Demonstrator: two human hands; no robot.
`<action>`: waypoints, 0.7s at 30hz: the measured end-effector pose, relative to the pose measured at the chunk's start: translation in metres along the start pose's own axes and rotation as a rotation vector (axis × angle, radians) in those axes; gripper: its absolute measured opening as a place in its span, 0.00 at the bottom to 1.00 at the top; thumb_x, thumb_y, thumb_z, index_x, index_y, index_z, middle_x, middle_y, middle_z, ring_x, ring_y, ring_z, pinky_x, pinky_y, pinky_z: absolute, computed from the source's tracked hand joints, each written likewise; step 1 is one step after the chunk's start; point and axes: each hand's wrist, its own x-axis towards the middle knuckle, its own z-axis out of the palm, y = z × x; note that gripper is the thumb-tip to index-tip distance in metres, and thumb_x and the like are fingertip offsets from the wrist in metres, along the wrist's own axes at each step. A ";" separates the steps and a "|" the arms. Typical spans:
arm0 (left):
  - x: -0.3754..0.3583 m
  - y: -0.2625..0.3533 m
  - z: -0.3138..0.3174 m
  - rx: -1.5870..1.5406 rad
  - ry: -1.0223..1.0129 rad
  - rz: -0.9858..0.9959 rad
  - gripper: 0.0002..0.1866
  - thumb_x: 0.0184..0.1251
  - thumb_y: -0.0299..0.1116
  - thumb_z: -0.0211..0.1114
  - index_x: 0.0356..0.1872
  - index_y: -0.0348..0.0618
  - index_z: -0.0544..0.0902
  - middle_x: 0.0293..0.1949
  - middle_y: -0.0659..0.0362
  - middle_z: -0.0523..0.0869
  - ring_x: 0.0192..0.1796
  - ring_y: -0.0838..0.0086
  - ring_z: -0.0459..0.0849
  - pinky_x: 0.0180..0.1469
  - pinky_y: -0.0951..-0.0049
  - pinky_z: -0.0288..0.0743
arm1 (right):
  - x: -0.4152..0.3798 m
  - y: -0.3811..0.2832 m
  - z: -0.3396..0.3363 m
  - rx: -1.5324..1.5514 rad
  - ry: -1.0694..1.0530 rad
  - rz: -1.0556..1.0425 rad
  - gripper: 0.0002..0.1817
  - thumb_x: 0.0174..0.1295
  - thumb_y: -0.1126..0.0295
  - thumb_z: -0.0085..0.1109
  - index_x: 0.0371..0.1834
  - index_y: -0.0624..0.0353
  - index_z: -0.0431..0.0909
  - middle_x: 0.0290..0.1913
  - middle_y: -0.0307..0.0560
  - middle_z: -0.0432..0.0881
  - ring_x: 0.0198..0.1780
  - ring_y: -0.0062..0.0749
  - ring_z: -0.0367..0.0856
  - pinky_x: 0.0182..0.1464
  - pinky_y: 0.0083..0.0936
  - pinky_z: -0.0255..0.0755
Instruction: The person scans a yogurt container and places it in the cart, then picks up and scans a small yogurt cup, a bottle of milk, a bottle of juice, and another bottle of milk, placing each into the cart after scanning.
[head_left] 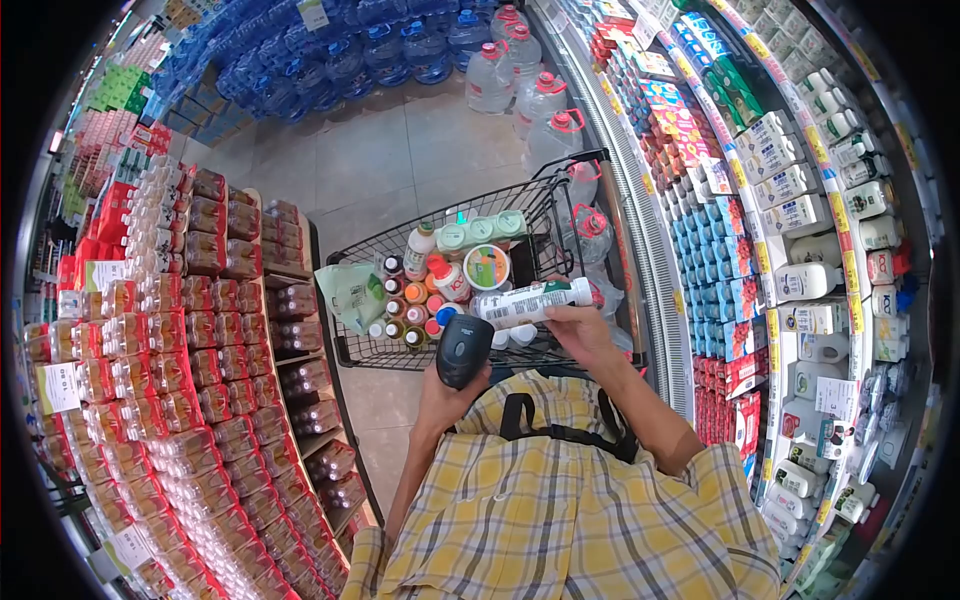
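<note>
My left hand (447,400) is wrapped round a black handheld scanner (464,352), whose head points away from me over the cart's near side. In my right hand (583,335) is a white cylindrical container (532,303) with printed labels, held sideways just right of the scanner. Beneath both hands stands a black wire shopping cart (388,237). Inside it are several small bottles (415,293), a round tub with a green and orange lid (486,267), a row of pale green cups (481,231) and a green-white bag (352,296) at the left end.
Stacked red-trimmed bottle packs (225,350) rise on the left. A refrigerated shelf (780,250) of dairy goods runs along the right. Large water jugs with red handles (540,100) line the floor beside it, and blue-wrapped water packs (370,55) stand at the back.
</note>
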 end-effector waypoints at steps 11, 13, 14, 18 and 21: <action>0.017 0.002 0.008 0.096 -0.015 -0.163 0.08 0.63 0.30 0.68 0.38 0.35 0.83 0.26 0.60 0.85 0.22 0.79 0.82 0.26 0.77 0.73 | 0.018 0.029 -0.002 0.124 -0.017 -0.152 0.37 0.41 0.94 0.62 0.58 0.56 0.69 0.57 0.50 0.78 0.63 0.41 0.76 0.69 0.37 0.68; 0.018 0.004 0.009 0.086 0.009 -0.188 0.08 0.63 0.30 0.68 0.36 0.35 0.83 0.26 0.59 0.86 0.22 0.79 0.82 0.25 0.77 0.73 | 0.020 0.031 0.001 0.118 -0.026 -0.160 0.37 0.41 0.94 0.61 0.57 0.55 0.70 0.57 0.50 0.78 0.63 0.41 0.75 0.69 0.38 0.68; 0.018 0.005 0.009 0.082 0.023 -0.200 0.08 0.63 0.30 0.68 0.36 0.35 0.83 0.26 0.59 0.86 0.21 0.79 0.82 0.24 0.77 0.73 | 0.020 0.032 0.002 0.116 -0.027 -0.158 0.36 0.41 0.94 0.61 0.57 0.55 0.70 0.57 0.50 0.78 0.63 0.41 0.75 0.69 0.38 0.68; 0.017 0.001 0.009 0.068 0.061 -0.202 0.08 0.62 0.31 0.69 0.34 0.34 0.84 0.24 0.59 0.85 0.21 0.78 0.83 0.24 0.76 0.73 | 0.022 0.036 0.003 0.087 -0.024 -0.142 0.37 0.41 0.94 0.61 0.58 0.56 0.70 0.57 0.50 0.78 0.62 0.41 0.76 0.68 0.38 0.70; 0.016 -0.005 0.005 0.056 0.102 -0.188 0.11 0.61 0.33 0.69 0.33 0.33 0.85 0.20 0.58 0.85 0.22 0.77 0.84 0.25 0.73 0.74 | 0.024 0.035 0.001 0.055 0.013 -0.111 0.36 0.43 0.94 0.61 0.59 0.56 0.70 0.58 0.49 0.78 0.61 0.40 0.77 0.66 0.37 0.71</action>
